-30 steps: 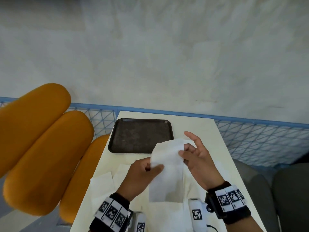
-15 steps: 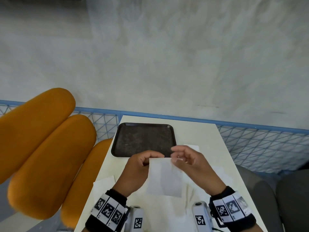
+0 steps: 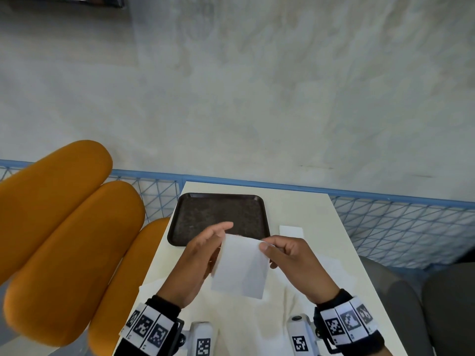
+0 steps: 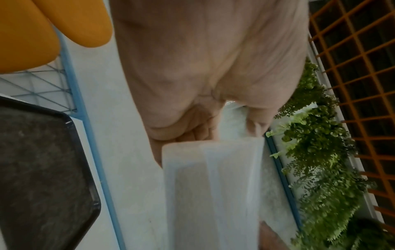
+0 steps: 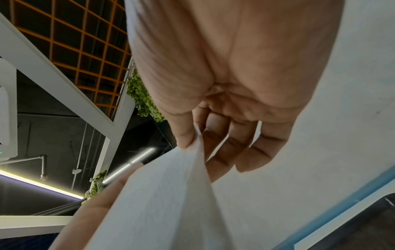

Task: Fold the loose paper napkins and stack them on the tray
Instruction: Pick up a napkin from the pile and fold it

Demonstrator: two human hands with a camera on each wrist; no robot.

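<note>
Left hand (image 4: pixel 203 67) pinches the folded napkin (image 4: pixel 213 194) at its top edge. Dark tray (image 4: pixel 42 169) sits left, green foliage (image 4: pixel 320 169) right.

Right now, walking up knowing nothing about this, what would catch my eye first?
Probably the white napkin held up over the table's near half, the left hand and right hand each holding a top corner. Just beyond it lies a dark tray with nothing on it, and fat orange cushions fill the left side.
</note>
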